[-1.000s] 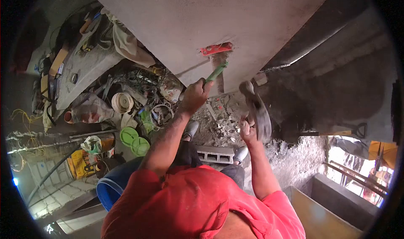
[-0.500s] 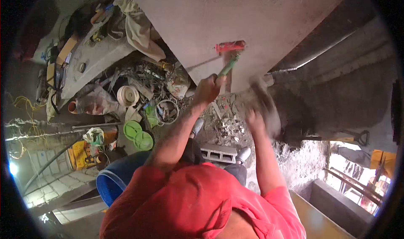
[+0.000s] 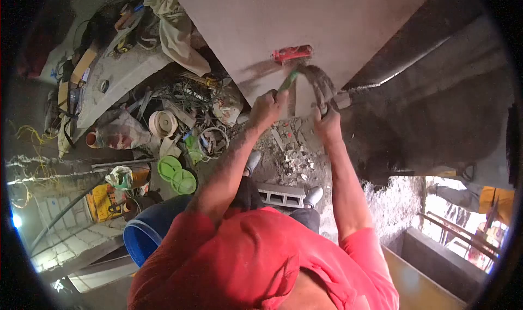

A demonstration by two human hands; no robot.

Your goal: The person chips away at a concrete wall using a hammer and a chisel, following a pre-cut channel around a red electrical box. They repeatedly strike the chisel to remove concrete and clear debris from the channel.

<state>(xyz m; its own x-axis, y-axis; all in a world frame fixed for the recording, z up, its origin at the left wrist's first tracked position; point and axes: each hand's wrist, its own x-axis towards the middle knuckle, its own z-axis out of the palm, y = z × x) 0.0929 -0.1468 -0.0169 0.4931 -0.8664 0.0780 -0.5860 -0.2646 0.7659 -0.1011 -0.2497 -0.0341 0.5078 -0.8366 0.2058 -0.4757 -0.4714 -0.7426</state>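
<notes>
My left hand (image 3: 266, 112) is closed round a green-handled tool (image 3: 289, 80), which slants up and to the right. Fingers wrapped at its lower end, my right hand (image 3: 327, 123) grips a long grey trowel (image 3: 319, 82) dirtied with mortar. The trowel's upper end meets the far end of the green-handled tool in this view, so that tool's head is hidden. Just above both tools, a red electrical box (image 3: 292, 53) sits in the plastered wall (image 3: 310, 15).
Rubble (image 3: 297, 165) and a hollow concrete block (image 3: 280, 195) lie by my feet. Left are green lids (image 3: 184, 182), a blue barrel (image 3: 143, 238), a round cream container (image 3: 163, 124) and heaped scrap. A grey slab (image 3: 122, 83) with cloth stands at upper left.
My right hand has moved up with the trowel, which was blurred and apart from the green-handled tool and now meets it. My left hand has shifted slightly down and left.
</notes>
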